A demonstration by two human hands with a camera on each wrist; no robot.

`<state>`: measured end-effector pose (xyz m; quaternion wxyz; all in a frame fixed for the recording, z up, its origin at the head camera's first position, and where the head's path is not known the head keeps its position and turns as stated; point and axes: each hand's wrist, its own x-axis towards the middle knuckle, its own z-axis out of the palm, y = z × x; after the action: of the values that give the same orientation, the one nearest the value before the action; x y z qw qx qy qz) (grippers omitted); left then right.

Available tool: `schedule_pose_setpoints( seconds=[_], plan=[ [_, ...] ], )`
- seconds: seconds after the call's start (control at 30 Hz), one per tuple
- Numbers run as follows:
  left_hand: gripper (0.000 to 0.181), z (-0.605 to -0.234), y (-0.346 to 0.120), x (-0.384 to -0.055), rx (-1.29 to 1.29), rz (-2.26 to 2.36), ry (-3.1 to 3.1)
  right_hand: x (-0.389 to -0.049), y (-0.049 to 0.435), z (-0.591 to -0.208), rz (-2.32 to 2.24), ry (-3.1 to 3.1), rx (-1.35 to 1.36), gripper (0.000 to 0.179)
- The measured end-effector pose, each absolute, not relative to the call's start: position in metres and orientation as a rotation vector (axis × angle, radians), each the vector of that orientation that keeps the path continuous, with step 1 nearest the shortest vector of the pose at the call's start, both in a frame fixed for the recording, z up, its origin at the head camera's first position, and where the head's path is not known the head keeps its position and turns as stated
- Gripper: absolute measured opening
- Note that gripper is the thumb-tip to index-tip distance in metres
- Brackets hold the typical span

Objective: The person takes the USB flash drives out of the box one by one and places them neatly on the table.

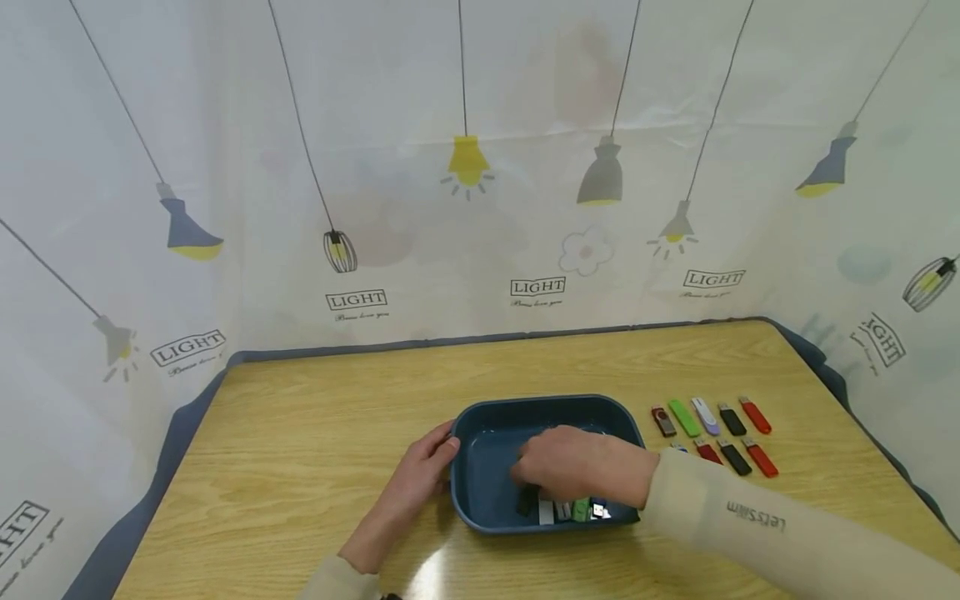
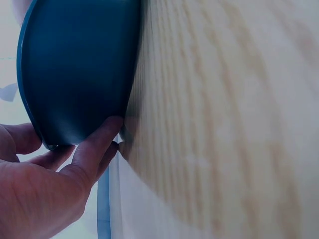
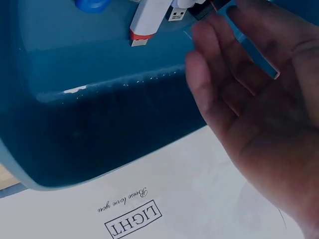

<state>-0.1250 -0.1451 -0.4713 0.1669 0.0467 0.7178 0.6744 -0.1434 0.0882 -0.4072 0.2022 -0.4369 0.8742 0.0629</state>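
Note:
A dark blue plastic bin (image 1: 487, 467) stands on the table in the head view. My left hand (image 1: 416, 471) grips its left end, the thumb at the rim and the fingers (image 2: 94, 144) against the outer wall. Inside the bin, my right hand (image 1: 570, 462) reaches down and pinches a black USB stick (image 3: 202, 9) between thumb and fingertips. Near it lie several more sticks, among them a white one with a red end (image 3: 148, 17), a green one (image 1: 581, 509) and a blue one (image 3: 92, 4). The right hand and forearm hide part of the bin.
To the bin's right, USB sticks lie in two rows on the wooden table (image 1: 315, 433), including a green stick (image 1: 684, 417), a lilac and white stick (image 1: 705, 415) and a red stick (image 1: 755, 414). A lamp-printed curtain (image 1: 420, 208) surrounds the table.

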Motion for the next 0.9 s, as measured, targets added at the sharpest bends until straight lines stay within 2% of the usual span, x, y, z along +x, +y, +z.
schedule_pose_setpoints(
  seconds=[0.9],
  plan=[
    [0.054, -0.472, -0.146, -0.125, 0.125, 1.909, 2.035, -0.153, 0.069, -0.404, 0.17, 2.41, -1.079, 0.012]
  ],
)
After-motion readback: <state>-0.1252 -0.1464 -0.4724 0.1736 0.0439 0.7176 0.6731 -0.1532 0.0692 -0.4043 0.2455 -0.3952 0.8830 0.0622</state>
